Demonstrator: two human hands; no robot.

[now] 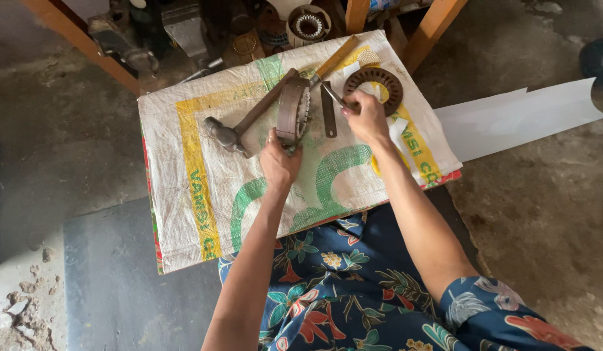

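Floral fabric covers our lap below the desk. Our left hand fingers clamp the upright metal ring; our right hand pinches a thin tool. We should steady the ring firmly while prying.

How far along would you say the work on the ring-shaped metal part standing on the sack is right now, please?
Laid out already: a hammer, a flat metal bar and a second toothed ring lie on the woven sack. In hand: the left hand holds the ring-shaped part on edge, while the right hand holds a thin metal tool near it. What remains cannot be told from this view.
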